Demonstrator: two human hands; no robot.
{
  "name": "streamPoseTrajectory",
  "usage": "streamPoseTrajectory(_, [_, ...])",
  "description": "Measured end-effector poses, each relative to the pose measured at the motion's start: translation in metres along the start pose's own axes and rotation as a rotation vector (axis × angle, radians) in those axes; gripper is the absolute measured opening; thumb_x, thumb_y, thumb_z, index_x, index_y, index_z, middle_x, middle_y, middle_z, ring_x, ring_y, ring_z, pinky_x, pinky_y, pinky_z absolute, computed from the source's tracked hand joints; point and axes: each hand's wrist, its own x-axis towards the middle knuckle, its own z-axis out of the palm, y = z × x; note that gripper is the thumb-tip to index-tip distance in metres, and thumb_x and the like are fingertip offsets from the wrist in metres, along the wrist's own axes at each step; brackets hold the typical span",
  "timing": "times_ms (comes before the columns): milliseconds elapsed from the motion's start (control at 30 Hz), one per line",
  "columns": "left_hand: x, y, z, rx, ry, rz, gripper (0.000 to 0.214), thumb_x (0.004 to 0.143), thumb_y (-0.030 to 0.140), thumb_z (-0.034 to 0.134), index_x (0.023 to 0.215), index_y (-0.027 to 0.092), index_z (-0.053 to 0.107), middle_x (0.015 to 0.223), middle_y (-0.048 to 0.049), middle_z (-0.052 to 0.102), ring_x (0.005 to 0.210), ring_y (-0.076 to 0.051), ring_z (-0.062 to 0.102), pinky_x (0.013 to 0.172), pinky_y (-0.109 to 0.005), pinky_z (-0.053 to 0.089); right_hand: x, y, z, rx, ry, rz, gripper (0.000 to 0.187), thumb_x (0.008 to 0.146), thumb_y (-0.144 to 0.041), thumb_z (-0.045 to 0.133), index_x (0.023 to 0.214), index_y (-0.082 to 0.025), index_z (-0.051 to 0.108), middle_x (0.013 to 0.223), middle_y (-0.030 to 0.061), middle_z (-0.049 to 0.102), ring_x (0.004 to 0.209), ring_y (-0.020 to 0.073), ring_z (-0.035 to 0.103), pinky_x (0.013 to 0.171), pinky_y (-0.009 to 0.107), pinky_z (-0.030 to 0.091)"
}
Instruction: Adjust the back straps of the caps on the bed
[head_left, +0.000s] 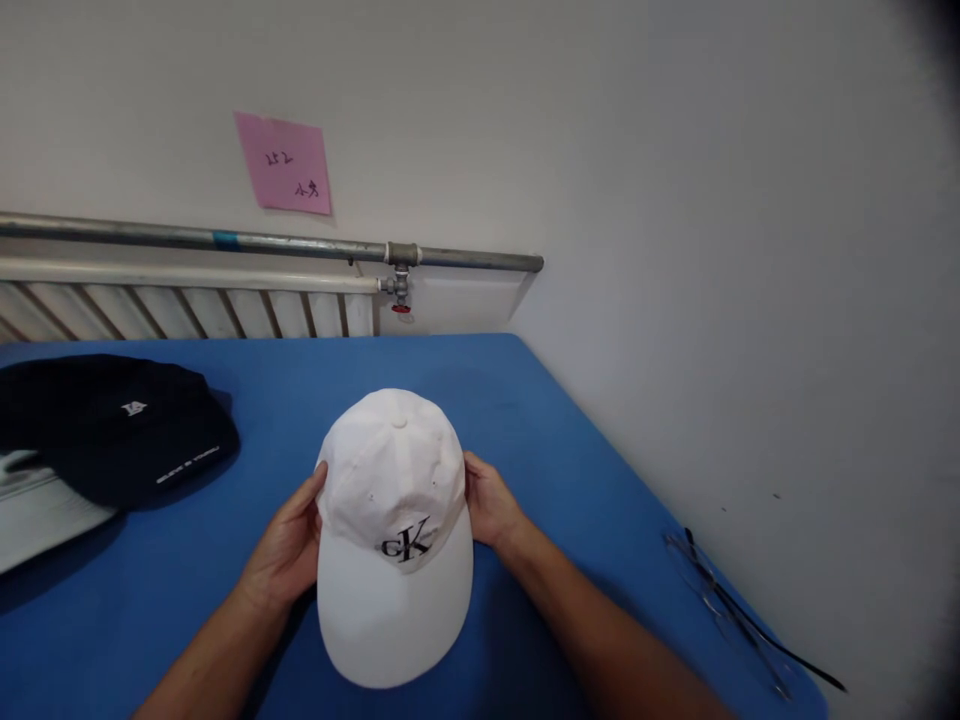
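Observation:
A white baseball cap point(397, 470) with black "CK" lettering on its front is held between my two hands, its brim pointing toward me. My left hand point(289, 540) grips the cap's left side, with the thumb on the outside and the other fingers partly hidden behind it. On the opposite side my right hand point(491, 500) is closed on the edge, most of its fingers out of sight behind the cap. Beneath the cap lies a blue tabletop point(525, 420).
A dark navy cap point(127, 430) rests on a pale cap point(45, 515) at the left. Eyeglasses point(724, 595) lie along the right edge by the wall. Behind the table are a radiator point(172, 310), a metal pipe point(300, 245) with a red-handled valve point(401, 290), and a pink note point(285, 165).

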Motion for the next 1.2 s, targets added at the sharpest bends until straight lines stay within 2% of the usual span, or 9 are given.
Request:
streamPoseTrajectory(133, [0.0,0.002,-0.004,-0.031,0.008,0.024,0.03,0.094,0.021,0.049,0.087,0.014,0.077,0.077,-0.0095,0.077,0.095,-0.029,0.071,0.101,-0.045,0.048,0.001,0.0,-0.002,0.036,-0.016,-0.025,0.017,0.083,-0.031,0.056,0.086,-0.018,0.068,0.074,0.0013,0.072,0.091,0.0221,0.068,0.091,0.036,0.047])
streamPoseTrajectory(267, [0.004,0.002,-0.006,-0.035,0.041,-0.01,0.026,0.092,0.021,0.052,0.083,0.012,0.075,0.073,-0.0095,0.076,0.096,-0.029,0.071,0.101,-0.046,0.047,-0.001,-0.002,-0.008,0.081,-0.101,-0.076,0.019,0.082,-0.032,0.061,0.092,-0.018,0.068,0.077,0.0005,0.074,0.094,0.0218,0.068,0.094,0.037,0.046])
streamPoseTrajectory(433, [0.006,0.001,-0.002,-0.034,0.068,-0.014,0.028,0.093,0.023,0.05,0.086,0.011,0.074,0.074,-0.0094,0.076,0.094,-0.028,0.071,0.101,-0.044,0.048,-0.003,-0.001,-0.013,0.043,-0.182,-0.062,0.018,0.072,-0.029,0.069,0.086,-0.018,0.069,0.073,0.0003,0.075,0.091,0.0231,0.07,0.094,0.038,0.047])
streamPoseTrajectory(667, [0.004,0.0,0.0,-0.053,0.085,-0.084,0.033,0.093,0.025,0.048,0.08,0.009,0.074,0.071,-0.0116,0.075,0.097,-0.03,0.07,0.099,-0.044,0.049,-0.004,-0.001,-0.014,0.014,-0.241,-0.01,0.022,0.067,-0.029,0.072,0.086,-0.017,0.068,0.076,0.002,0.075,0.1,0.0247,0.068,0.098,0.04,0.044])
streamPoseTrajectory(900, [0.005,0.0,0.002,-0.117,0.077,-0.11,0.027,0.091,0.025,0.051,0.089,0.011,0.075,0.076,-0.0102,0.076,0.1,-0.03,0.069,0.1,-0.044,0.048,-0.011,-0.002,-0.015,-0.014,-0.303,0.037,0.03,0.06,-0.034,0.075,0.084,-0.016,0.069,0.074,0.0041,0.075,0.102,0.0273,0.066,0.1,0.041,0.042])
streamPoseTrajectory(1067, [0.007,-0.001,-0.002,-0.111,0.084,-0.107,0.028,0.091,0.025,0.052,0.098,0.01,0.074,0.08,-0.0111,0.076,0.101,-0.03,0.069,0.101,-0.043,0.047,-0.012,-0.001,-0.018,-0.062,-0.328,0.079,0.03,0.063,-0.033,0.07,0.088,-0.016,0.068,0.076,0.0054,0.075,0.099,0.0272,0.067,0.1,0.043,0.041])
streamPoseTrajectory(1200, [0.01,0.0,-0.008,-0.069,0.001,-0.128,0.03,0.089,0.024,0.055,0.111,0.012,0.071,0.091,-0.0107,0.077,0.103,-0.03,0.068,0.101,-0.044,0.046,-0.011,0.0,-0.017,-0.056,-0.301,0.072,0.027,0.066,-0.031,0.069,0.088,-0.015,0.068,0.075,0.0042,0.075,0.094,0.0258,0.069,0.1,0.042,0.042])
